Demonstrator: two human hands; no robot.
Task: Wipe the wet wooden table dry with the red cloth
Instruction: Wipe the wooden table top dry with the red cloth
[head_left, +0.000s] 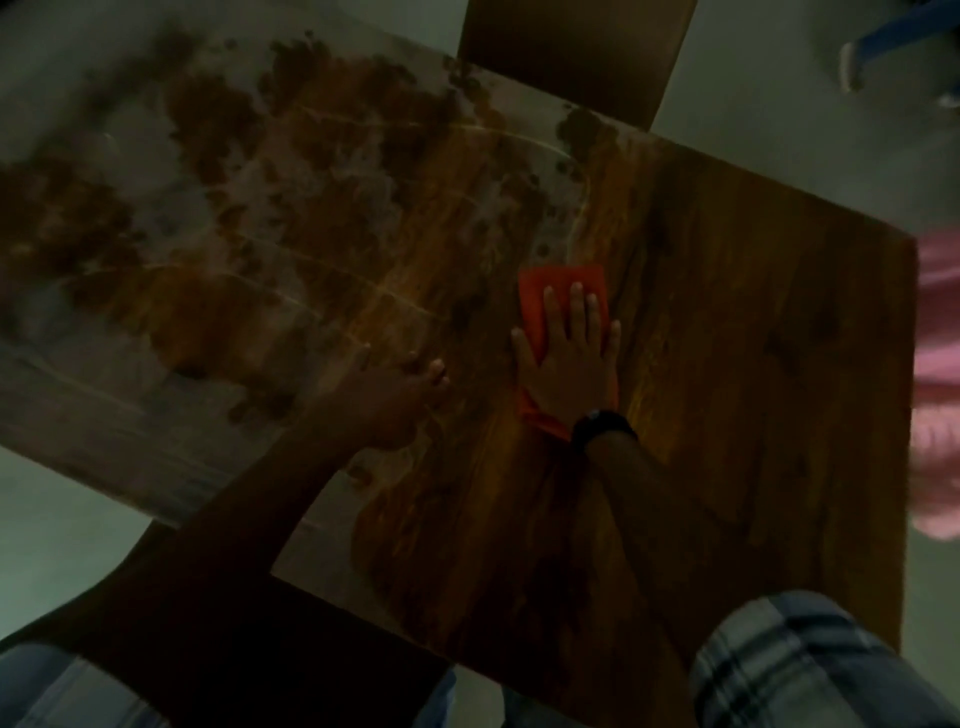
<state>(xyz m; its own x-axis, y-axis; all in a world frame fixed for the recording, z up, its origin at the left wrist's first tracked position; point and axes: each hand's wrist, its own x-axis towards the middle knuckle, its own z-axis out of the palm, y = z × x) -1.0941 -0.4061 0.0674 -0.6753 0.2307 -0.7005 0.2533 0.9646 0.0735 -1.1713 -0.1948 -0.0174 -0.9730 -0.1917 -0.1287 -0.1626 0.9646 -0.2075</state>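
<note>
The wooden table (727, 364) fills the head view. Its left half shines with wet film and dark blotches; the right half looks matt brown. The red cloth (535, 299) lies flat near the table's middle, at the border of the wet area. My right hand (571, 358) presses flat on the cloth with fingers spread, a dark watch on the wrist. My left hand (400, 395) rests on the wet tabletop just left of the cloth, fingers loosely curled, holding nothing.
A dark chair back (571, 52) stands past the far table edge. Another dark chair (234, 623) sits at the near left edge. Something pink (935, 389) lies off the table's right edge. A blue and white object (883, 47) is on the floor top right.
</note>
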